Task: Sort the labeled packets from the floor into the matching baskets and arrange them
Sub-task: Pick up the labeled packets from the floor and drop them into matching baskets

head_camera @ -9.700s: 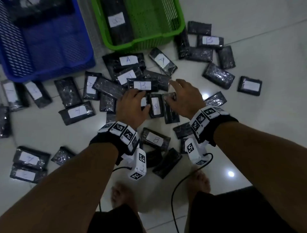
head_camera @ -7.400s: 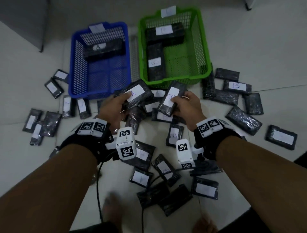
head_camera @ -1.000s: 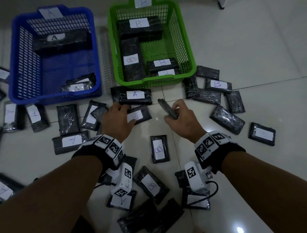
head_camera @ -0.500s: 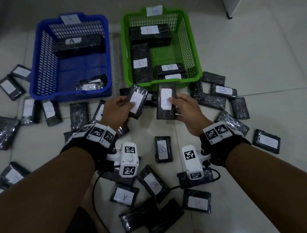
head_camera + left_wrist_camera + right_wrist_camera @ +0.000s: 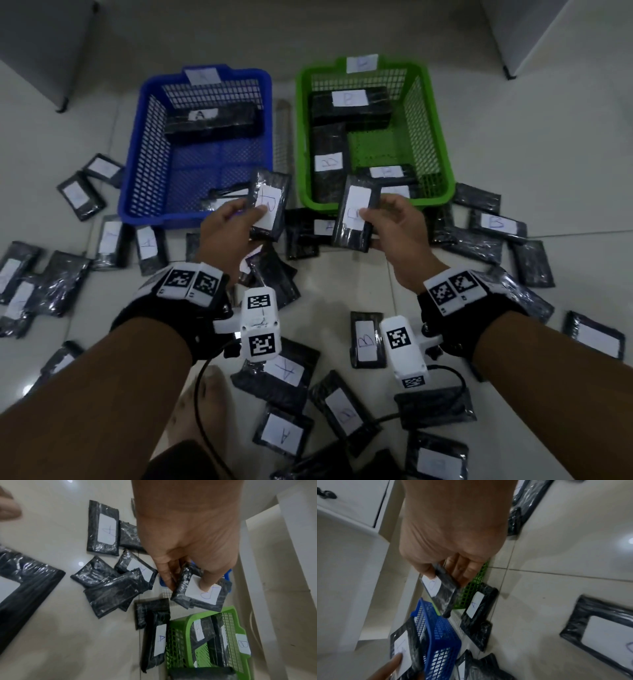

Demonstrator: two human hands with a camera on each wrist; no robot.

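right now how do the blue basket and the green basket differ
The blue basket stands on the left and carries an A tag on its far rim; the green basket stands on the right. The blue basket shows one packet across its far end and loose ones at the near wall; the green basket holds more, all that can be read labeled B. Both are mesh-walled plastic baskets on the floor.

Dim, soft-focus views with lamp glare on glossy floor (image 5: 548,171), edges warped.

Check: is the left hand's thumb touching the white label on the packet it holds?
Touching. The left wrist view shows the left hand pressing its thumb onto the packet label, fingers curled underneath.
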